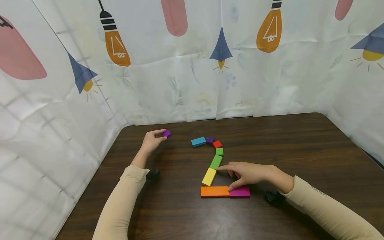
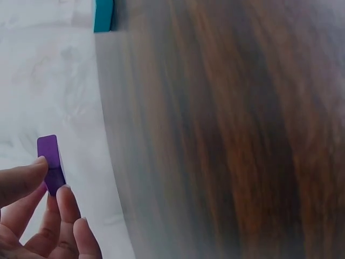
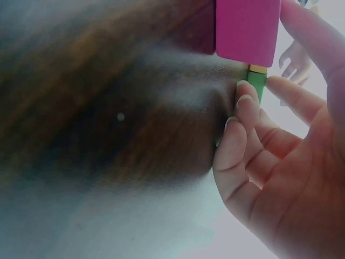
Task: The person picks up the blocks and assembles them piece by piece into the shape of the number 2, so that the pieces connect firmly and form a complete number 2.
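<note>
My left hand (image 1: 151, 142) pinches a small purple block (image 1: 167, 134) between thumb and fingers above the table's far left part. Right of it, blocks lie in a curved line shaped like a 2: blue (image 1: 198, 142), dark purple (image 1: 210, 140), red (image 1: 217, 144), a short green one (image 1: 219, 152), a longer green one (image 1: 216, 161) and yellow (image 1: 209, 176). At the bottom an orange block (image 1: 215, 191) meets a magenta block (image 1: 242, 192) end to end. With index finger outstretched, my right hand (image 1: 249, 173) reaches the yellow-green joint; its thumb is at the orange-magenta joint.
The blocks lie on a dark wood-grain table (image 1: 285, 143). A white curtain (image 1: 192, 86) printed with lamps and bulbs hangs behind it and along its sides. Each wrist carries a small black device, such as the one by the right cuff (image 1: 274, 198).
</note>
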The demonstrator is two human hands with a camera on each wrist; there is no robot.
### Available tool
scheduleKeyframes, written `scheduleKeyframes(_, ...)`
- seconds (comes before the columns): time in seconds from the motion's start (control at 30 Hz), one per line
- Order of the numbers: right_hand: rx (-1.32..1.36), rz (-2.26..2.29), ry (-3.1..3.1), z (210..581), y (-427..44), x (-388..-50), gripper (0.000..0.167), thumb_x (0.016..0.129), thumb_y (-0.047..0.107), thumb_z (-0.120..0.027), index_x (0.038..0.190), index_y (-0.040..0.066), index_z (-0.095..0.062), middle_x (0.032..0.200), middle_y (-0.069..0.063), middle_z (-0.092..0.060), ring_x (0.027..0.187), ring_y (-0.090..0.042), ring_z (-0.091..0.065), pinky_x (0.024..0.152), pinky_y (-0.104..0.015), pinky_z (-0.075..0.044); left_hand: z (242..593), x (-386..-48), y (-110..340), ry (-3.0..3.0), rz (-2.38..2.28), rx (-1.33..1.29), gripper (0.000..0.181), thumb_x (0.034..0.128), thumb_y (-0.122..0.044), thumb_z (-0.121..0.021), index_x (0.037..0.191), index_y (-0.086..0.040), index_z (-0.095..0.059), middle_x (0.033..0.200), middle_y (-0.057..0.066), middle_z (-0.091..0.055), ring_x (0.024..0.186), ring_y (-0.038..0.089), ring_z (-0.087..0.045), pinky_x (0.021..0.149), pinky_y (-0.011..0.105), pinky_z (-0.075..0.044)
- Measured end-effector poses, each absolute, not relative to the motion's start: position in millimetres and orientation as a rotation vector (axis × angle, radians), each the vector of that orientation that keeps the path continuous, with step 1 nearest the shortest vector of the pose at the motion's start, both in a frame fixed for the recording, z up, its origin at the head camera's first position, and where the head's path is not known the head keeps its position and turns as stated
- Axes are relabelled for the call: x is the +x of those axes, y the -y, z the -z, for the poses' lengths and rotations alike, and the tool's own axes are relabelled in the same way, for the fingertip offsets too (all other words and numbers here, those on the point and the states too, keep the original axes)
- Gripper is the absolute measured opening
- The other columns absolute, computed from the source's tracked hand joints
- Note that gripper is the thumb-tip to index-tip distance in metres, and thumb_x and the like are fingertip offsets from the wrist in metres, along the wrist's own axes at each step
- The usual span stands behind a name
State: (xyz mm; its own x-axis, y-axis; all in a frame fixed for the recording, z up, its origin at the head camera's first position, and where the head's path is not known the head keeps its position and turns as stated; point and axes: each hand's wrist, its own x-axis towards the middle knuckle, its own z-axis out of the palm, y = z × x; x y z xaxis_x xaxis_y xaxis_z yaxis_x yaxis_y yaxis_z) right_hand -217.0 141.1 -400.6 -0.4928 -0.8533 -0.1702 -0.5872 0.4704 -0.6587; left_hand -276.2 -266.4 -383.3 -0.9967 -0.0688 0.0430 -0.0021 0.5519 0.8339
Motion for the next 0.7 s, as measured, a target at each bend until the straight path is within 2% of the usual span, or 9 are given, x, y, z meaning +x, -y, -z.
scheduleKeyframes(0.07, -1.209, 0.746, -2.222, 399, -141, -216, 0.073, 0.093, 0.039, -0.078, 0.154, 0.014, -0.046, 0.101, 0.003, -0.051, 0.074, -0.008, -0.048, 0.069, -0.026, -0.044, 384, -276, 263, 2.707, 1.458, 0.052, 0.044, 0.1008, -0.006, -0.065, 0.143, -0.001, -0.058, 0.139, 0.026, -0.058, 0.111, 0.035, -0.063, 0.088, 0.039, -0.049)
scheduleKeyframes(0.17, -1.261, 0.763, -2.207, 404, -143, -220, 0.073, 0.094, 0.045, -0.075, 0.154, 0.016, -0.046, 0.101, 0.004, -0.052, 0.074, -0.007, -0.049, 0.068, -0.025, -0.044, 384, -276, 259, 2.716, 1.473, 0.054, 0.043, 0.1007, -0.007, -0.066, 0.143, -0.002, -0.058, 0.137, 0.026, -0.058, 0.109, 0.033, -0.063, 0.087, 0.039, -0.049)
scheduleKeyframes(0.3, -1.299, 0.775, -2.189, 409, -144, -223, 0.074, 0.094, 0.050, -0.072, 0.155, 0.016, -0.045, 0.102, 0.004, -0.052, 0.074, -0.007, -0.050, 0.067, -0.025, -0.045, 385, -275, 253, 2.719, 1.502, 0.042, 0.043, 0.1009, -0.006, -0.065, 0.143, -0.002, -0.058, 0.140, 0.026, -0.057, 0.113, 0.035, -0.062, 0.093, 0.043, -0.050)
scheduleKeyframes(0.43, -1.264, 0.762, -2.185, 404, -142, -219, 0.075, 0.094, 0.045, -0.074, 0.155, 0.014, -0.044, 0.102, 0.002, -0.052, 0.074, -0.009, -0.049, 0.067, -0.026, -0.045, 386, -274, 247, 2.717, 1.522, 0.022, 0.043, 0.1008, -0.005, -0.065, 0.143, -0.001, -0.058, 0.140, 0.026, -0.057, 0.115, 0.037, -0.062, 0.097, 0.047, -0.049)
scheduleKeyframes(0.7, -1.182, 0.729, -2.230, 399, -140, -216, 0.074, 0.093, 0.038, -0.078, 0.155, 0.015, -0.045, 0.102, 0.003, -0.051, 0.072, -0.008, -0.046, 0.068, -0.026, -0.043, 386, -275, 236, 2.706, 1.553, 0.007, 0.043, 0.1001, -0.004, -0.066, 0.142, -0.002, -0.059, 0.137, 0.025, -0.059, 0.111, 0.034, -0.063, 0.095, 0.045, -0.050)
